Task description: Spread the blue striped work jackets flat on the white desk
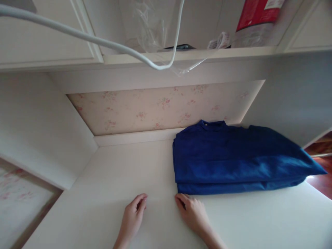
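While both hands lie low on the flat white table top (109, 180), the folded dark blue cloth shirt (233, 159) sits on the right side of it, with its collar up against the back wall. The right hand (193, 212) rests palm down with loosely bent fingers (181, 200) just at the shirt's near left corner, holding nothing. The left hand (133, 216) lies beside it, fingers curled a little, also holding nothing. A white cord (85, 36) hangs across the top.
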Available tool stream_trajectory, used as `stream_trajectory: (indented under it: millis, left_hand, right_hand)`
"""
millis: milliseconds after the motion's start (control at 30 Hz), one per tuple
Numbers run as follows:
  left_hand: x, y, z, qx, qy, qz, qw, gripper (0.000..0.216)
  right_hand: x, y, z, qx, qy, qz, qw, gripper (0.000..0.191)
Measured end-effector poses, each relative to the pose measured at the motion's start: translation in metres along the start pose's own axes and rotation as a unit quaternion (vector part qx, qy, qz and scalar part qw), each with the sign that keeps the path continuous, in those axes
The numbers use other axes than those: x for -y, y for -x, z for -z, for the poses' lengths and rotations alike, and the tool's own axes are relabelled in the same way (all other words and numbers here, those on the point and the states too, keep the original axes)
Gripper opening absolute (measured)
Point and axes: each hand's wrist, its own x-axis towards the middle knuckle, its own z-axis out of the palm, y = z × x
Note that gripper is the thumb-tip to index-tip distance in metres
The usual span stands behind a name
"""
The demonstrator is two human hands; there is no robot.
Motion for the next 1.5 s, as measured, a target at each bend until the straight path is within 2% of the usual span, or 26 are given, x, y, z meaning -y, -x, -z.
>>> stream_trajectory:
  millis: [167, 600, 1500]
  left_hand:
    - [-0.003, 0.002, -0.003, 0.012, -0.006, -0.027, 1.0, 0.045]
    - [-0.004, 0.009, -0.007, 0.008, -0.046, -0.077, 0.996, 0.038]
    - [-0.006, 0.012, -0.006, 0.023, -0.04, -0.054, 0.997, 0.035]
  right_hand:
    - [-0.003, 0.001, 0.001, 0.015, 0.001, 0.035, 0.999, 0.029]
    - [-0.001, 0.001, 0.0, 0.007, 0.01, 0.017, 1.0, 0.029]
    - [0.0, 0.002, 0.001, 0.009, 0.014, 0.023, 1.0, 0.03]
